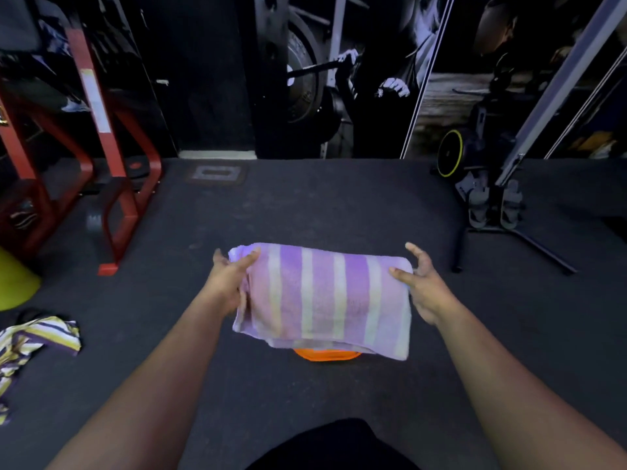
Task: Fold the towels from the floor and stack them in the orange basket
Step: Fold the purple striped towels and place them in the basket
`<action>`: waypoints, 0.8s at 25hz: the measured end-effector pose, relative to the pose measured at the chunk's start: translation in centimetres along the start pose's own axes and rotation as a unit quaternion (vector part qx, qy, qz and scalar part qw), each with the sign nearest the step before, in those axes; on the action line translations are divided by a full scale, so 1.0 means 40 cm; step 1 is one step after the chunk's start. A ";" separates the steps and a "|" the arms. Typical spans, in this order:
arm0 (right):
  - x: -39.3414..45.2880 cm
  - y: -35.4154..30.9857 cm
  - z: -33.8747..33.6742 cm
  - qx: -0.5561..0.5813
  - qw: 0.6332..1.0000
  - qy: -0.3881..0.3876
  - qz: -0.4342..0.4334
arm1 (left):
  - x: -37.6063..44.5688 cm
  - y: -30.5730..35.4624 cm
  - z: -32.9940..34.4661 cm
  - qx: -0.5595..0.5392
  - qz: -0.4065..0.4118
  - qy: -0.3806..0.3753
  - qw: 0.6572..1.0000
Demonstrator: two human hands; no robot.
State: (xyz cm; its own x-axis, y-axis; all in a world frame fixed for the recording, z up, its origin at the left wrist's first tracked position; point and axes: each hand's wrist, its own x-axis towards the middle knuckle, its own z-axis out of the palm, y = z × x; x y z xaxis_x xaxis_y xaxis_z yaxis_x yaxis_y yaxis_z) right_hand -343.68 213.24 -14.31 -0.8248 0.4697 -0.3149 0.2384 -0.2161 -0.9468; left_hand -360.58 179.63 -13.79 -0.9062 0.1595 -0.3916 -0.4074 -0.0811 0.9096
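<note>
Holding a folded towel out in front of us with both hands, we look down over our forearms at a dark gym floor. The towel is purple with pale stripes, folded into a thick rectangle, its long axis running left to right across our body. Our left hand grips the left short end, thumb lying on top and fingers curled underneath. Our right hand is at the right short end, fingers spread and only loosely bent; the thumb touches the edge, and we cannot tell whether the fingers underneath are gripping or only supporting.

The relation that matters is vertical. The orange basket sits on the floor directly beneath the towel, almost wholly hidden by it; only a sliver of orange rim peeks out below the near edge, closer to our body than the towel's middle. Both hands look equally near to it. We judge the next move is a straight lowering, perhaps drawn slightly towards us, keeping the towel level so the fold holds.

At the far left, a second towel, striped purple and yellow, lies crumpled on the floor, not yet folded.
</note>
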 end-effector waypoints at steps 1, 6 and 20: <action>0.004 0.003 -0.003 -0.003 1.000 0.003 -0.026 | 0.014 -0.010 -0.012 0.053 0.019 -0.025 0.998; 0.053 0.041 0.009 -0.164 0.982 0.051 -0.076 | 0.090 -0.055 0.030 0.124 0.083 0.011 0.989; 0.581 0.286 -0.073 -0.772 0.631 -0.063 -0.045 | 0.538 -0.332 0.295 0.800 0.205 -0.091 0.557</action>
State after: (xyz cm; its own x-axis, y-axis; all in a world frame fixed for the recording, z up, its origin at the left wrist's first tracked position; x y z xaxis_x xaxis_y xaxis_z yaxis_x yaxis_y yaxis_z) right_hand -358.61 224.20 -32.64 -0.8814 0.3285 -0.3394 0.3232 0.9434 0.0738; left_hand -373.36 195.74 -32.65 -0.8004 0.5587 -0.2173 0.5831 0.8098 -0.0655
